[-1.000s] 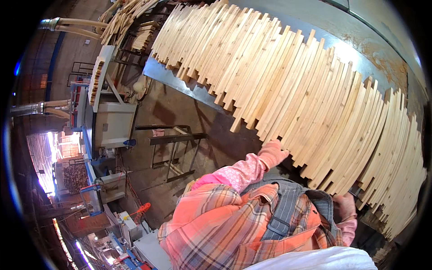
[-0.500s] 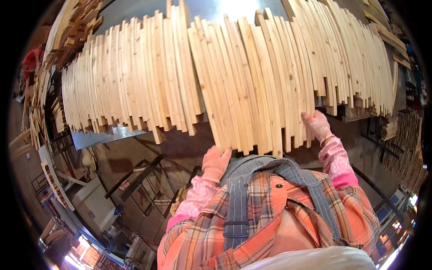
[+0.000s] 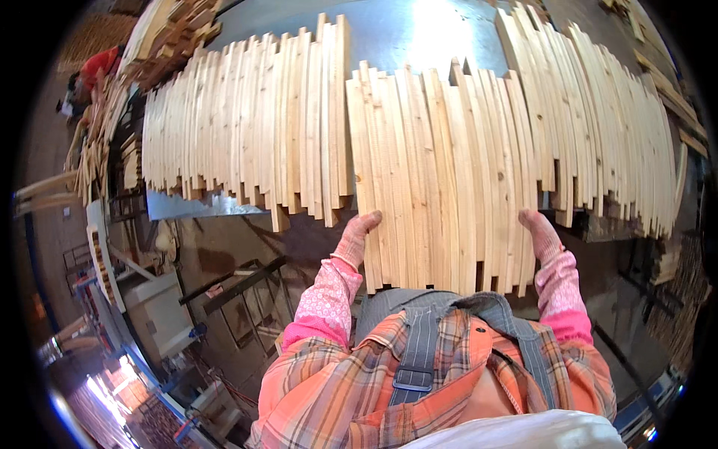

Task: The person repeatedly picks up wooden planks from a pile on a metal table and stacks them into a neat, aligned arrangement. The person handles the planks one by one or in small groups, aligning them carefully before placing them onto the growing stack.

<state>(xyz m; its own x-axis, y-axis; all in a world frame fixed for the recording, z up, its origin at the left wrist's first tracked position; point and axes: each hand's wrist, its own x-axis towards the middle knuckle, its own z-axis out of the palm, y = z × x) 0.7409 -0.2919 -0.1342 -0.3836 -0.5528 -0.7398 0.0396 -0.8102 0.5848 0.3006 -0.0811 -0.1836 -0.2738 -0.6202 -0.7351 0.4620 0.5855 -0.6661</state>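
- Head view is showing a middle batch of pale wooden strips lying at the centre of the frame, its near ends jutting lower than the rows on either side.
- At centre left, the left hand is clamping the batch's left edge, thumb showing on top; its other fingers are hiding from view.
- At centre right, the right hand is clamping the opposite edge, so the batch is sitting squeezed between the two hands.
- Judging by this, the middle batch is already standing separated: a narrow gap is dividing it from the left row of strips, while its far right end is almost touching the right row of strips.
- Both rows, upper left and upper right, are lying unheld on the metal tabletop, seemingly the part left to handle.
- Near ends are reaching the denim overalls; whether they are touching, I cannot tell.
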